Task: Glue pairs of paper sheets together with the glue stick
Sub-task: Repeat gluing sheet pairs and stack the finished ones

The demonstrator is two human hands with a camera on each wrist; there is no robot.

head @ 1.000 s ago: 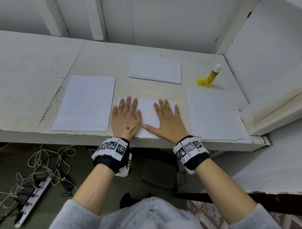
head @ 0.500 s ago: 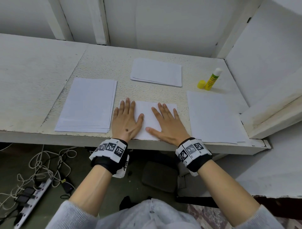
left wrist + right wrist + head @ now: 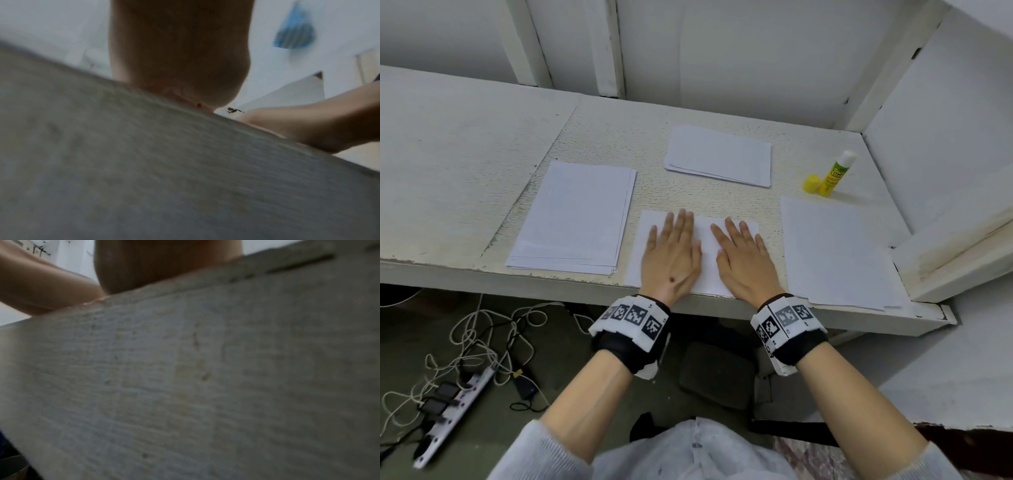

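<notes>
Both my hands lie flat, fingers straight, on a small white sheet [image 3: 705, 253] at the table's front edge. My left hand [image 3: 671, 253] covers its left half, my right hand [image 3: 746, 263] its right half. A stack of white paper [image 3: 575, 216] lies to the left, another stack [image 3: 835, 250] to the right, and a smaller pile [image 3: 719, 156] sits behind. The glue stick [image 3: 837, 173] stands uncapped at the back right, its yellow cap [image 3: 811, 183] beside it. Both wrist views show only the heel of a hand and the table's front face [image 3: 164, 162], blurred.
White walls close the table at the back and right. A slanted white board [image 3: 955, 260] rests at the right end. Under the table lie tangled cables and a power strip [image 3: 455, 407], with a dark stool [image 3: 715, 373] below my hands.
My thumbs have drawn in toward the palms and both hands have slid slightly together on the sheet. The head view has tilted down a little.
</notes>
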